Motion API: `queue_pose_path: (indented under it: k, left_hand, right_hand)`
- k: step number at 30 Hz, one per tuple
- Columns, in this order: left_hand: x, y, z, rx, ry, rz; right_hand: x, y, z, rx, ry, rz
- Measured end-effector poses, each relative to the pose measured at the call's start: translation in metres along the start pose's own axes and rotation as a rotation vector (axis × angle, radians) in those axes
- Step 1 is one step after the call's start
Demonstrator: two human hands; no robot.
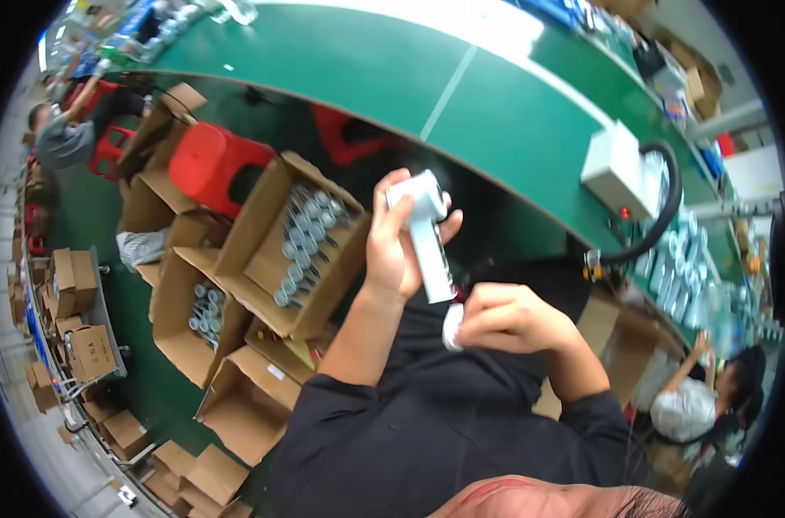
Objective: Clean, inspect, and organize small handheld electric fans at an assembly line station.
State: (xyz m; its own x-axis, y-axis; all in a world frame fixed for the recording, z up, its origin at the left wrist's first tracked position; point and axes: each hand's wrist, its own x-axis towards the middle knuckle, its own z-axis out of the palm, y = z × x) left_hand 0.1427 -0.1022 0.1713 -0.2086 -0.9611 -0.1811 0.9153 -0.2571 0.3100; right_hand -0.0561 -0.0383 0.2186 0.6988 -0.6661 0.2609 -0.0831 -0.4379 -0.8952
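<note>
Device [428, 246] clasped by its head in left fingers [382, 197]; right fingers [494, 316] pinch white piece [451, 327]

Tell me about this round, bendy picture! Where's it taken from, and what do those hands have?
There's no robot here. A camera worn on somebody's head looks down, and its very wide fisheye lens bends straight edges. The bare left hand holds a white device with a round head. The right hand pinches a small white piece near the device's lower end. On the green table sits a white boxy unit. To the left, a cardboard box holds rows of small parts.
</note>
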Motion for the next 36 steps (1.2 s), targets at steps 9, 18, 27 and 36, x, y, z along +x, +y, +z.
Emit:
queue_pose_path:
  k: [9, 18, 27, 36]
  left_hand:
    - [-0.037, 0.009, -0.169, -0.266, 0.207, -0.218]
    - [-0.032, 0.006, -0.169, -0.019, 0.393, -0.204]
    - [0.004, -0.003, -0.177, -0.352, 0.236, -0.454]
    - [0.012, -0.133, -0.115, 0.067, 0.031, -0.851]
  right_hand:
    - [0.117, 0.095, -0.078, -0.185, -0.07, 0.498]
    - [0.239, 0.125, -0.058, -0.165, 0.563, 0.099]
    - [-0.167, 0.101, -0.007, -0.524, 0.927, 0.385]
    - [-0.59, 0.136, 0.172, -0.298, 2.679, 1.209]
